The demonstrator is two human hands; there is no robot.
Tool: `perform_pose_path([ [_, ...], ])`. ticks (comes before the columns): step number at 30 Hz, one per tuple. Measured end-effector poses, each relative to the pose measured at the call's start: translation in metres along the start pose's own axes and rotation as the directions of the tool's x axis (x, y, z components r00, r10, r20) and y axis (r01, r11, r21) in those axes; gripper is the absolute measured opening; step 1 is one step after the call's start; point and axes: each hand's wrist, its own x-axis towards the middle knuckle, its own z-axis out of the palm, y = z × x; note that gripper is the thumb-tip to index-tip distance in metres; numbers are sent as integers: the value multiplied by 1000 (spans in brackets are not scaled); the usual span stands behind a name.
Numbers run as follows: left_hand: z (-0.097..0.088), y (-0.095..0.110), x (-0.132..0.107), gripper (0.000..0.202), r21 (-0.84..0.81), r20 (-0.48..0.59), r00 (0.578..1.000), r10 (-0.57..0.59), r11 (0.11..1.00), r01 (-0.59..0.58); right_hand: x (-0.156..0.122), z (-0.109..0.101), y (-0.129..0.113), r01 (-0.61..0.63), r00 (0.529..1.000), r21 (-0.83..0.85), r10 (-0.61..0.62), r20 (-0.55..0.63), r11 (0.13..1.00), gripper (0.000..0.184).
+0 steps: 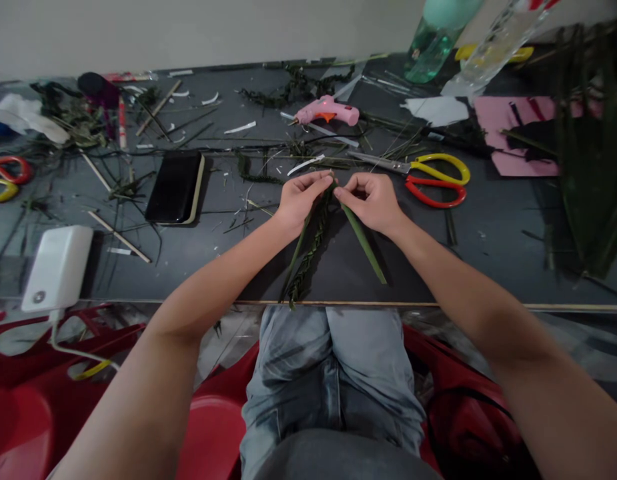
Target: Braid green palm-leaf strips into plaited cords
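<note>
My left hand (301,199) and my right hand (369,200) meet over the middle of the dark table (488,253). Both pinch the top end of a braided green leaf strip (308,257), which runs down toward the table's near edge. The left fingers are closed on the braid's top. From the closed fingertips of my right hand a loose flat green leaf blade (364,245) slants down to the right. A thinner loose strand (294,257) lies along the braid's left side.
Yellow-and-red scissors (431,177) lie just right of my hands; a pink glue gun (328,112) lies behind. A black phone (175,187) and white power bank (58,267) sit left. Leaf scraps litter the table; bottles (438,37), pink paper (513,133) and long leaves (593,167) are at right.
</note>
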Motion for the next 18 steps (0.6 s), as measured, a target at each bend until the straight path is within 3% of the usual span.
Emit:
perform_pose_path([
  [8, -1, -4, 0, 22, -22, -25, 1000, 6, 1000, -7, 1, 1, -1, -52, 998, 48, 51, 23, 998, 54],
  [14, 3, -6, -3, 25, 42, -39, 988, 148, 988, -146, 0, 6, -1, -124, 992, 183, 125, 8, 975, 54],
  [18, 4, -5, -2, 29, 8, -5, 993, 122, 993, -121, 1, 7, 1, -132, 990, 192, 138, -15, 973, 50],
])
